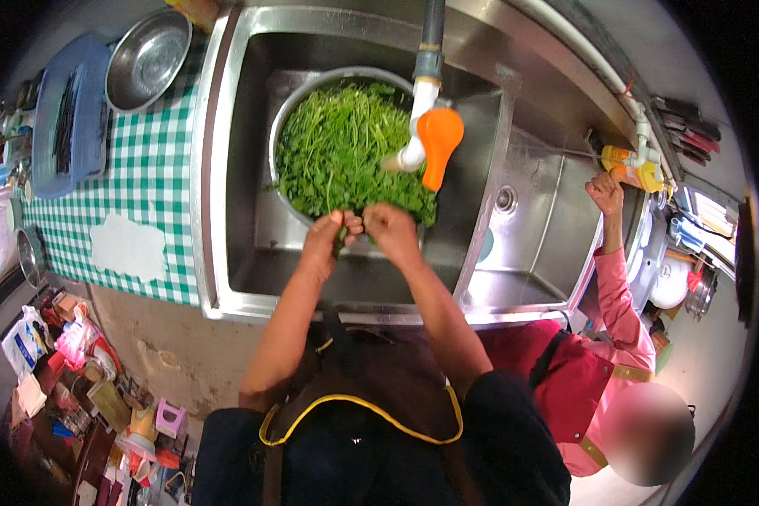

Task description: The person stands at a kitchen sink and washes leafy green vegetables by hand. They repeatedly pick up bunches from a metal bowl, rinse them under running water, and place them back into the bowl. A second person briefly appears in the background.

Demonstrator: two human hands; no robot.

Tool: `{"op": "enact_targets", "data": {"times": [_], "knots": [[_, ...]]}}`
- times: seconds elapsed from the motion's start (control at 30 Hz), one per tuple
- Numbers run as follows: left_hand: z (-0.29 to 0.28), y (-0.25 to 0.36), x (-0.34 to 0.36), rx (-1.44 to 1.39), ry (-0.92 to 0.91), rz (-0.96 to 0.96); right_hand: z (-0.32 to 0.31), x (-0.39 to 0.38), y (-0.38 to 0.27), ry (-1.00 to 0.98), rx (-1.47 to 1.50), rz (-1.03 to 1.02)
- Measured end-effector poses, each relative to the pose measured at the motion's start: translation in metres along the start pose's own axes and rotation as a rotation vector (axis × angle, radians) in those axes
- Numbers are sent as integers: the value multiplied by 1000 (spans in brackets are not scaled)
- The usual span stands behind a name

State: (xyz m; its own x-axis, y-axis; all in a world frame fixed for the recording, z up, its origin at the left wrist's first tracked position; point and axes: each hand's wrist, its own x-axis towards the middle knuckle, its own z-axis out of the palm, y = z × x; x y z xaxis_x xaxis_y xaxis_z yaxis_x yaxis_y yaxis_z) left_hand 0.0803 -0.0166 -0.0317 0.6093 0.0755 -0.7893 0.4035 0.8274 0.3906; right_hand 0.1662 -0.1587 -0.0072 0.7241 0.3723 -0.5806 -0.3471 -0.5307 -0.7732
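Observation:
A wide round metal basin [276,156] sits in the left sink bowl, heaped with leafy green herbs [337,152] that look like coriander, with thin stems. Both of my hands are at the near rim of the basin, close together. My left hand [325,240] is closed, and a bit of green shows beneath its fingers. Beside it, my right hand [392,232] is closed too, its fingers pinched at the edge of the herbs. A white tap [413,152] with an orange lever [440,139] hangs over the basin's right side.
To the right is a second steel sink bowl [523,244] with a drain. A co-worker's hand [605,194] reaches near a yellow container [628,169] there. On the left, a checked green cloth [148,198] bears a blue tray [93,126] and a metal bowl [148,63].

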Motion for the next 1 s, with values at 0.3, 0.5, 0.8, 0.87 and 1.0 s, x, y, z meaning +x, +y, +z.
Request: {"op": "enact_targets", "data": {"times": [0.3, 0.5, 0.8, 0.87, 1.0], "knots": [[-22, 13, -11, 26, 22, 112, 6, 67, 21, 409, -619, -134], [-20, 5, -13, 5, 41, 57, -4, 68, 27, 415, -255, -117], [-9, 6, -11, 19, -10, 18, -19, 44, 2, 313, -168, -118], [-9, 1, -15, 27, -24, 2, -11, 44, -3, 311, -312, -100], [0, 6, -19, 56, 14, -40, -2, 69, 14, 291, -612, -32]]}}
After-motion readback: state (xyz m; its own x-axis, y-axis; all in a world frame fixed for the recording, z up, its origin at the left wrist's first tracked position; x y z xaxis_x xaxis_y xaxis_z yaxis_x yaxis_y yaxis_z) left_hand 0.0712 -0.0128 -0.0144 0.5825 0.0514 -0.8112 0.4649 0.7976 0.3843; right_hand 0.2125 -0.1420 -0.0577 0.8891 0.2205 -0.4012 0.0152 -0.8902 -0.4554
